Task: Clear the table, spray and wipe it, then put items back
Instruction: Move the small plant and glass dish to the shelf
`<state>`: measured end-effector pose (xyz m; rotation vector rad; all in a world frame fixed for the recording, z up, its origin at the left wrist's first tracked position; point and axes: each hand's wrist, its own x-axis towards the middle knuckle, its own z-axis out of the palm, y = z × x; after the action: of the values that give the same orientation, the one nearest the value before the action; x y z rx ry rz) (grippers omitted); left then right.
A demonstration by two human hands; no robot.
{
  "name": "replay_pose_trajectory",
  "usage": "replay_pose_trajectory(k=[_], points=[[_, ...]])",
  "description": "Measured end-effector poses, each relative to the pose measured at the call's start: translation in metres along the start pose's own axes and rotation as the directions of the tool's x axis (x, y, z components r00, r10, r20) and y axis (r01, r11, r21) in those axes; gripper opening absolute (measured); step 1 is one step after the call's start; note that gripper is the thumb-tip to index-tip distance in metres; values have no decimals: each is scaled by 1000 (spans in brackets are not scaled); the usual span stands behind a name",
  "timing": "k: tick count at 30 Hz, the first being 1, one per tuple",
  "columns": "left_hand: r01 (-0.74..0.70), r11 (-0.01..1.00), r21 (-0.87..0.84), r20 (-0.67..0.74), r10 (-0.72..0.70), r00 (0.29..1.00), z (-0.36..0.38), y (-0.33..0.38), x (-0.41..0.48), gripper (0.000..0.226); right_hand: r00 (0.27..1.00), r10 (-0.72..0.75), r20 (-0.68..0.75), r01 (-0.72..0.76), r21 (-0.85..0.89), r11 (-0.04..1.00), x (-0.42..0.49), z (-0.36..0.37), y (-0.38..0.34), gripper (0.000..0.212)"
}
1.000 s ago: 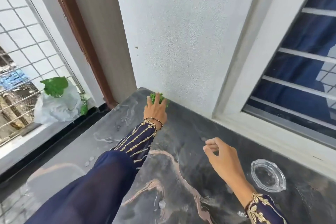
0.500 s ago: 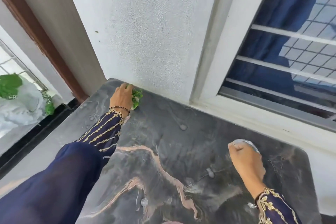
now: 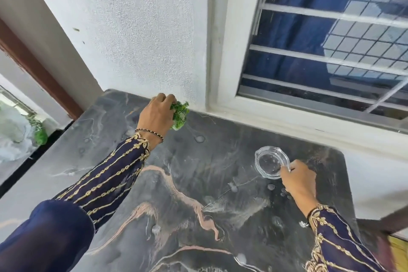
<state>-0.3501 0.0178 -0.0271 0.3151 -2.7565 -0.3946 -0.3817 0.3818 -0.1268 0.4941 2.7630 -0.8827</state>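
Note:
A dark marble-patterned table [image 3: 198,183] stands against a white wall. My left hand [image 3: 155,115] is closed around a small green plant in a white pot [image 3: 181,115] at the table's far edge, next to the wall. My right hand [image 3: 298,178] pinches the near rim of a clear glass ashtray [image 3: 270,161] that rests on the table at the right. Water drops and wet streaks lie over the tabletop.
A white-framed barred window [image 3: 320,51] sits behind the table on the right. To the left are a brown door frame [image 3: 37,70] and a white-and-green plastic bag [image 3: 19,134] on a ledge. A brown-and-yellow object [image 3: 395,234] shows at the lower right corner.
My left hand slid the plant rightward along the wall. My right hand reached to the ashtray and took hold of its rim. The view swung to the right.

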Motion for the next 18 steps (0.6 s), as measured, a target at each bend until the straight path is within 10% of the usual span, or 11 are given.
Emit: replay_pose_trajectory(k=[18], points=[[-336, 916, -217, 101, 364, 926, 54, 377, -148, 26, 989, -144, 15, 137, 222, 965, -29, -178, 246, 13]])
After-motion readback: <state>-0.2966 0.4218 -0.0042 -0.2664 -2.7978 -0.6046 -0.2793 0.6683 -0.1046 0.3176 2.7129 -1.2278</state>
